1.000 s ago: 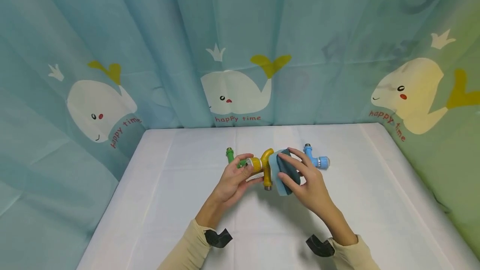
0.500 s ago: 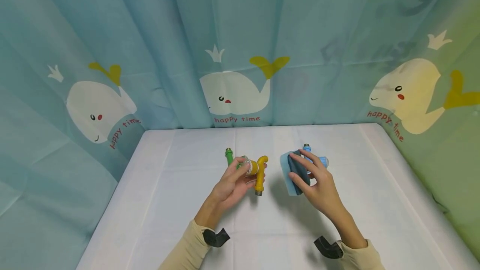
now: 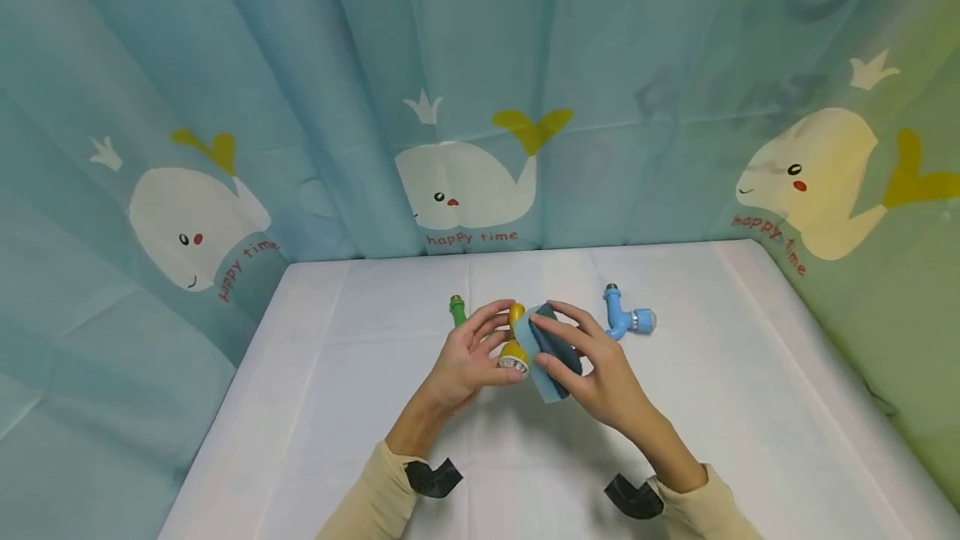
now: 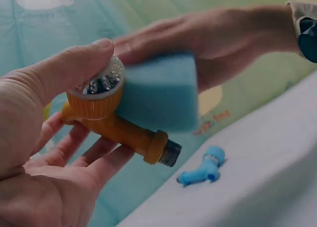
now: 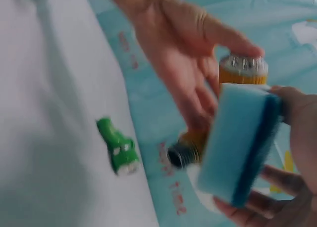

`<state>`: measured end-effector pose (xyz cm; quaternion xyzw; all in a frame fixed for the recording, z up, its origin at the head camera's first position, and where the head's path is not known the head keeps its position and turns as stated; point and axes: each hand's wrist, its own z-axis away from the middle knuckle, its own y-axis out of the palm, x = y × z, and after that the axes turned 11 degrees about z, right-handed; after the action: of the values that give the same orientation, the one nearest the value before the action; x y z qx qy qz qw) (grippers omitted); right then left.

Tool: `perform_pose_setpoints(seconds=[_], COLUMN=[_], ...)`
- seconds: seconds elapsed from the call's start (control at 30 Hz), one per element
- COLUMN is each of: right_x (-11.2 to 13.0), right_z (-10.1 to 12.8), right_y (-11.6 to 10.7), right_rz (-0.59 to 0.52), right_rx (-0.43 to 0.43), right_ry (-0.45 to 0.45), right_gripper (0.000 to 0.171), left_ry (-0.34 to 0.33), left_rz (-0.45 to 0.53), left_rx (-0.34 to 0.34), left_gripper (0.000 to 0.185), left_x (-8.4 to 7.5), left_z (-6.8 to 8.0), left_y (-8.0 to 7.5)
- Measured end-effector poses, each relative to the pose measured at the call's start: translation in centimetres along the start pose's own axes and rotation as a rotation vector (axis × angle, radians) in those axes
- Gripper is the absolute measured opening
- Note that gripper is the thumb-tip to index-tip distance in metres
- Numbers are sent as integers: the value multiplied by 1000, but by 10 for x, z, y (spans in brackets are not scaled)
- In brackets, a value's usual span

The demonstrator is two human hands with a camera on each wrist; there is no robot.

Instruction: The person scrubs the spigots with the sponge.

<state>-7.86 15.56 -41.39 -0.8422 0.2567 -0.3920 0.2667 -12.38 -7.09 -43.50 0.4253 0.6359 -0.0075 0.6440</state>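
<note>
My left hand (image 3: 468, 357) holds a yellow plastic tap (image 3: 514, 346) above the white table (image 3: 337, 407), thumb on its clear knob (image 4: 101, 81) and fingers curled under the body (image 4: 119, 130). Its threaded end (image 4: 170, 153) points away. My right hand (image 3: 592, 369) grips a blue sponge with a dark scouring side (image 3: 551, 348) and presses the soft blue face (image 4: 158, 96) against the tap. The right wrist view shows the sponge (image 5: 240, 148) beside the tap (image 5: 237, 71).
A green tap (image 3: 457, 309) lies on the table behind my left hand, also seen as the green tap (image 5: 118, 145). A blue tap (image 3: 626, 319) lies to the right, the blue tap (image 4: 203, 170). Whale-print curtains (image 3: 465, 107) enclose the table on three sides.
The hands were apart half a second ago; now the right hand has brought the sponge back left onto the yellow tap, which the left hand has turned so its knob faces me.
</note>
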Motion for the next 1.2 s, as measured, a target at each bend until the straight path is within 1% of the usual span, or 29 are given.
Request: perform_pose_setpoints(seconds=[0.1, 0.2, 0.3, 0.37, 0.47, 0.6, 0.67, 0.73, 0.83, 0.93, 1.0, 1.07, 1.13, 1.2], right_x=[0, 4, 5, 4, 1, 2, 2, 1, 2, 3, 1, -4, -5, -4], right_z=[1, 0, -1, -3, -5, -6, -9, -11, -14, -15, -17, -19, -20, -19], right_y=[-3, -5, -5, -5, -8, -14, -16, -18, -22, -23, -23, -22, -20, -16], right_rz=[13, -7, -16, 16, 36, 80, 145, 211, 229, 203, 216, 209, 164, 110], right_rx=[-16, -11, 35, 45, 50, 97, 112, 104, 101, 134, 125, 76, 20, -14], right_ry=[10, -55, -112, -112, -89, -154, -192, -206, -237, -269, -258, -204, -141, -102], right_gripper=[56, 54, 53, 53, 55, 53, 52, 51, 49, 49, 49, 53, 55, 56], left_ry=[12, 34, 56, 60, 43, 52, 62, 62, 55, 66, 63, 60, 58, 80], left_rz=[-22, -23, -47, -71, -123, -190, -220, -250, -256, -239, -209, -192, -189, -189], left_rx=[-8, -8, -8, -17, -24, 7, 15, 12, 19, 45, 57, 55, 50, 47], left_gripper=[97, 101, 103, 101, 97, 98, 97, 95, 94, 96, 98, 98, 99, 98], left_x=[-2, -3, -4, -3, -1, -2, -3, -5, -5, -6, -6, -6, -6, -7], left_z=[0, 0, -1, -1, 0, 0, 0, 0, 0, -2, -2, -1, -1, -1], left_y=[0, 0, 0, -1, -1, -1, -1, -1, -1, -1, -1, 0, 1, 2])
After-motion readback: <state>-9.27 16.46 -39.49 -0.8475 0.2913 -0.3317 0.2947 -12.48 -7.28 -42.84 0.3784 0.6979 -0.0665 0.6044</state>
